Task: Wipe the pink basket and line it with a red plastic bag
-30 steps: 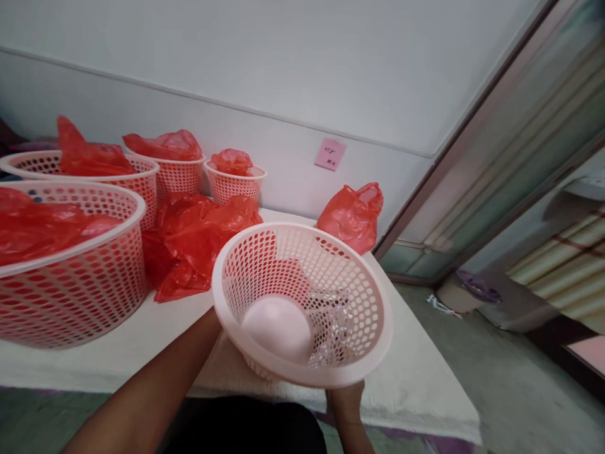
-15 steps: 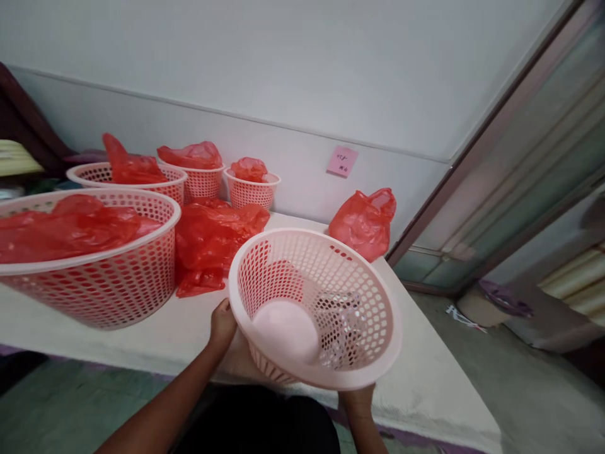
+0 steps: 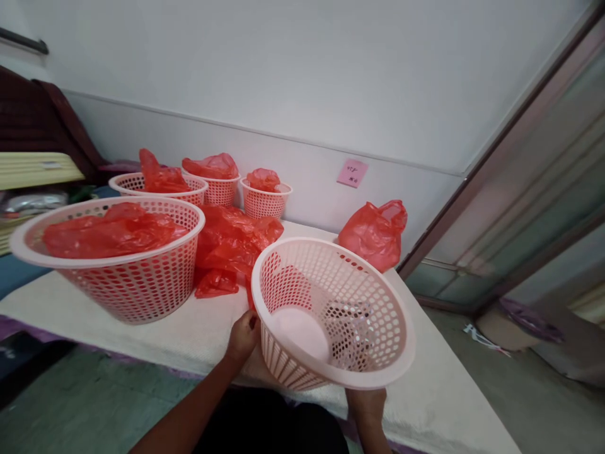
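A pale pink plastic basket (image 3: 295, 337) is tilted toward me at the front of the table, with a patch of clear, shiny plastic seen through its holes. Below its near rim, my right hand (image 3: 367, 405) is closed on the basket, its fingers partly hidden. My left hand (image 3: 243, 337) is closed beside the basket's left wall. A narrow strip of red plastic bag (image 3: 236, 236) runs down from a crumpled heap to its fingers, which appear to pinch it.
A larger pink basket (image 3: 137, 293) with red bags stands left. Three smaller baskets, including one near the wall (image 3: 265, 203), hold red bags too. A puffed red bag (image 3: 373, 236) sits behind right. A pink note (image 3: 352, 173) is on the wall; a bin (image 3: 505, 328) stands on the floor.
The view has turned a little left, so everything appears shifted right. Red plastic now stretches down to my left hand, which was at the basket's left rim. My right hand stays under the basket.
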Action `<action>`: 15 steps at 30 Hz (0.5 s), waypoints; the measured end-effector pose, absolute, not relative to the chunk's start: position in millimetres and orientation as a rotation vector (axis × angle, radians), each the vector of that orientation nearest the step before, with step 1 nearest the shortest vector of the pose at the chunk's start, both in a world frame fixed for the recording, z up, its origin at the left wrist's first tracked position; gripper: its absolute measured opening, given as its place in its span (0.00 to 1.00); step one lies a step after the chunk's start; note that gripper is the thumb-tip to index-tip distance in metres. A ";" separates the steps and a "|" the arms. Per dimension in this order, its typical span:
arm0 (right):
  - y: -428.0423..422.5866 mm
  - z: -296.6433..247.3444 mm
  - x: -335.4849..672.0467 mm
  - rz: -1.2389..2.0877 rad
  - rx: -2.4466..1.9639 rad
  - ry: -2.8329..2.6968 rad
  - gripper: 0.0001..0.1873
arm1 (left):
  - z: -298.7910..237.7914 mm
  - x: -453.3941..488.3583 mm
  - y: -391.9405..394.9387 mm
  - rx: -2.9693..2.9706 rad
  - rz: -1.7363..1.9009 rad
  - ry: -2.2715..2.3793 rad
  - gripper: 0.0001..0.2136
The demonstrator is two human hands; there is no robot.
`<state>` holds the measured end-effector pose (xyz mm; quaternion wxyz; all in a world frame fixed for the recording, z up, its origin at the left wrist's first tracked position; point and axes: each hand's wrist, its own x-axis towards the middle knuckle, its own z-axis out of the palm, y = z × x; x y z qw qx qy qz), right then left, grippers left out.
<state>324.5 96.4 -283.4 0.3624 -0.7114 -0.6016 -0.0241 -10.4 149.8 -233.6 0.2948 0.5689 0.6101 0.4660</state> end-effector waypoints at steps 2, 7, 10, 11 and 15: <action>96.7 -285.7 324.6 -0.112 -1.852 -1.546 0.14 | -236.9 -10.6 150.7 1.545 1.238 1.605 0.09; 96.9 -287.0 323.7 -0.177 -1.825 -1.618 0.14 | -242.6 -12.0 150.9 1.615 1.264 1.514 0.07; 96.0 -277.9 319.9 -0.189 -1.805 -1.630 0.12 | -243.4 -12.1 150.3 1.637 1.281 1.472 0.05; 95.6 -273.1 318.0 -0.185 -1.795 -1.624 0.12 | -243.3 -11.9 150.3 1.641 1.281 1.463 0.04; 94.9 -251.4 310.4 -0.118 -1.732 -1.530 0.12 | -242.3 -10.8 151.2 1.641 1.284 1.438 0.06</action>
